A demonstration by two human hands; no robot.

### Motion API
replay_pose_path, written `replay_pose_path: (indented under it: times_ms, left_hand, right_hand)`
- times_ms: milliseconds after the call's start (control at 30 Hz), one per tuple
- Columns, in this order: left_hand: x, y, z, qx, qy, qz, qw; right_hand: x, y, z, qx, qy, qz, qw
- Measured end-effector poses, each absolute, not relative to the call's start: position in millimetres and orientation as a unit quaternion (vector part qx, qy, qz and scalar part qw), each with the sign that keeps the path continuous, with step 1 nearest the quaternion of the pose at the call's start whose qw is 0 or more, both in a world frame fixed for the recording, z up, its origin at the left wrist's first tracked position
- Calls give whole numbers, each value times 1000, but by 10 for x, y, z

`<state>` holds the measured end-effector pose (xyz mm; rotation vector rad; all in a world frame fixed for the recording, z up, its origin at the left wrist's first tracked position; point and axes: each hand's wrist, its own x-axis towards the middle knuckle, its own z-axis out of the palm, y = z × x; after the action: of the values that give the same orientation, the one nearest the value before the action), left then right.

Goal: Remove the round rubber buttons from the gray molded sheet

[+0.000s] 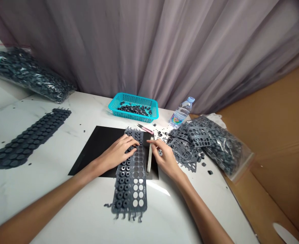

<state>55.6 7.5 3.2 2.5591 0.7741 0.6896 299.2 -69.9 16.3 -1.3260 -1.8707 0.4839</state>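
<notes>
A dark grey moulded rubber sheet (132,176) lies lengthwise across a black mat (88,152). Round parts with centre holes fill its left columns, while its right columns show round holes along the middle and near end. My left hand (121,148) rests on the sheet's upper part, fingers spread and fingertips near the right columns. Just right of the sheet is my right hand (164,154), its index finger stretched toward the sheet and its thumb apart. I see nothing held in either hand. A slim pale stick-like tool (150,159) lies between the right hand and the sheet.
A turquoise basket (111,105) holds small dark parts. Pink-handled snips (146,129) and a water bottle (181,112) stand behind. Punched sheet scraps (182,150) and a filled bag (223,149) lie right. Another rubber sheet (30,139) and bag (27,74) are left.
</notes>
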Motion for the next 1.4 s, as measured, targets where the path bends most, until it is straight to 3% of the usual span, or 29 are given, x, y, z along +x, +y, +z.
replay_pose_path:
  times_ms: [267, 500, 700, 1400]
  left_hand:
    - [537, 16, 45, 899, 282, 238, 235]
    - [546, 31, -23, 895, 287, 247, 236]
    - [565, 19, 42, 883, 295, 253, 262]
    - [549, 13, 63, 907, 290, 230, 200]
  right_hand:
    - [3032, -709, 149, -546, -729, 98, 402]
    - [2720, -743, 105, -552, -609, 327, 467]
    - [2618, -720, 39, -533, -580, 408, 463]
    - [2678, -663, -107, -500, -574, 446, 472]
